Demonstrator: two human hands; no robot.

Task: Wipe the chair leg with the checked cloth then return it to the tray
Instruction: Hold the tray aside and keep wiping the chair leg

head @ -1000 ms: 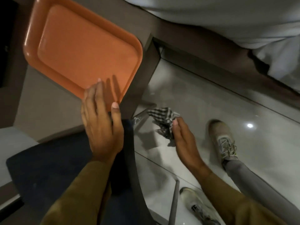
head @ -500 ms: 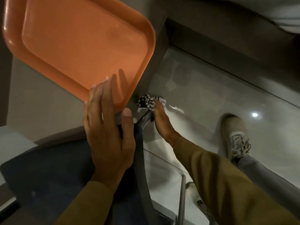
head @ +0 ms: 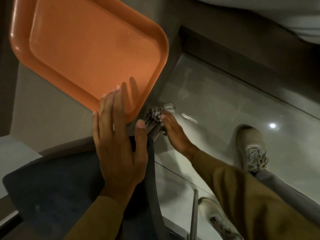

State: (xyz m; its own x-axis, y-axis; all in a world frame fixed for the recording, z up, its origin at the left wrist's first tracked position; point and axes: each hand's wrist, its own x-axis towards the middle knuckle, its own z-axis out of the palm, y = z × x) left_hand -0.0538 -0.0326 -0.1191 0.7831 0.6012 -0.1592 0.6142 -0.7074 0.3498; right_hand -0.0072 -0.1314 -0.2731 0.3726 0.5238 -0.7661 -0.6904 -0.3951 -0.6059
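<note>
The black-and-white checked cloth (head: 156,113) is bunched around the top of the metal chair leg (head: 155,134), just below the table corner. My right hand (head: 174,134) holds the cloth against that leg, fingers wrapped on it. My left hand (head: 119,146) lies flat and open on the dark blue chair seat (head: 52,196), fingertips touching the near rim of the orange tray (head: 90,47). The tray lies on the table with nothing in it. Most of the leg is hidden behind the seat edge and my hand.
The tray sits on a grey-brown table (head: 43,110) whose corner overhangs the glossy tiled floor (head: 225,101). Both of my shoes (head: 251,148) stand on the floor at right. Another thin chair leg (head: 194,213) shows near the bottom. White fabric (head: 277,13) lies at the top right.
My right hand carried the checked cloth from the floor area up and left onto the chair leg. My left hand stayed on the seat edge. The view shifted slightly closer.
</note>
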